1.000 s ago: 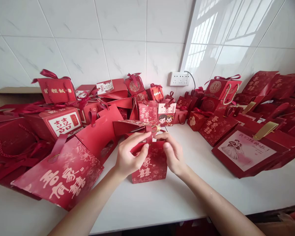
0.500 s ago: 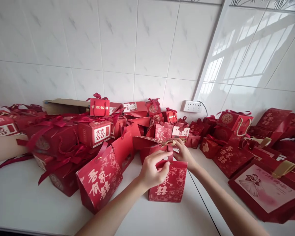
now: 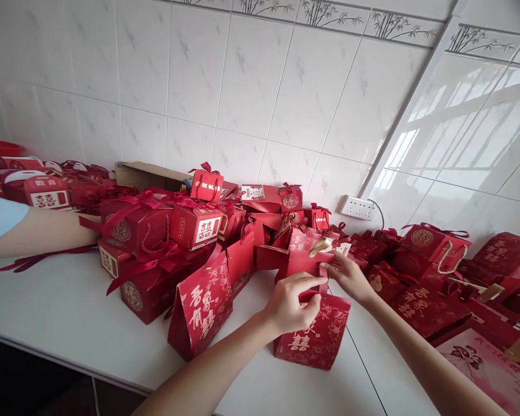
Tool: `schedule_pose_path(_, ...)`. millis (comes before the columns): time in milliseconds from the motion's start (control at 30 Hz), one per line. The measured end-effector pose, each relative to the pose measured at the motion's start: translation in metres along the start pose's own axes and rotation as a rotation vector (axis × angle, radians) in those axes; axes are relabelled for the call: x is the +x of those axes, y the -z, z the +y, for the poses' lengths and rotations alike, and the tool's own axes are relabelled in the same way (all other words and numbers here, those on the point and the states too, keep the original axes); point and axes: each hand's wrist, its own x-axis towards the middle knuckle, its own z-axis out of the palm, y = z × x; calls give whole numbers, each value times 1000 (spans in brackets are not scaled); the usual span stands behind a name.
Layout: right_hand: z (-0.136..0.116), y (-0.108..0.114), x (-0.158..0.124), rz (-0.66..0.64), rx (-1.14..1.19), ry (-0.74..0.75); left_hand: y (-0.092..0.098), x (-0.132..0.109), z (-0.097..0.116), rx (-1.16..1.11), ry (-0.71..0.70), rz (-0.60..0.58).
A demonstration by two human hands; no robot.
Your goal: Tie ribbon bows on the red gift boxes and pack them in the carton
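Observation:
A red gift box with pale characters and flowers stands upright on the white table in front of me. A red ribbon handle rises from its top. The thumb and index finger of my left hand are closed on this handle, and the hand covers part of the box front. From the other side my right hand pinches the handle near its top; some of its fingertips are hidden. Just above the fingers a gold ribbon shows against the red boxes behind. A matching red box stands tilted to the left.
Red gift boxes with ribbons are piled along the wall. More boxes lie at the right. Another person's arm in a light blue sleeve reaches in from the left. A cardboard box and power strip are at the back.
The view has turned, so the scene sits further right. My right fingers have come lower, from beside the gold ribbon to the red handle. More of the other person's arm shows.

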Motion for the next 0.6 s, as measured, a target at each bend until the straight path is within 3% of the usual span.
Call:
schedule_pose_path(67, 1, 12, -4, 90, 75, -43, 0, 0, -1, -6, -5, 8)
schedule_pose_path(167, 3, 33, -15, 361, 115, -117, 0, 0, -2, -23, -21, 14)
schedule_pose_path(267, 9, 55, -26, 603, 24, -182, 0, 1, -3, -26, -41, 11)
schedule_pose_path(367, 21, 71, -37, 753, -100, -235, 0, 2, -5, -40, -52, 6)
schedule_pose_path(467, 38, 75, -46, 807, -216, -278, 0, 2, -5, -49, -54, 1)
schedule_pose_path(600, 61, 61, -57, 753, -298, -299, 1, 3, -4, -37, -68, -3)
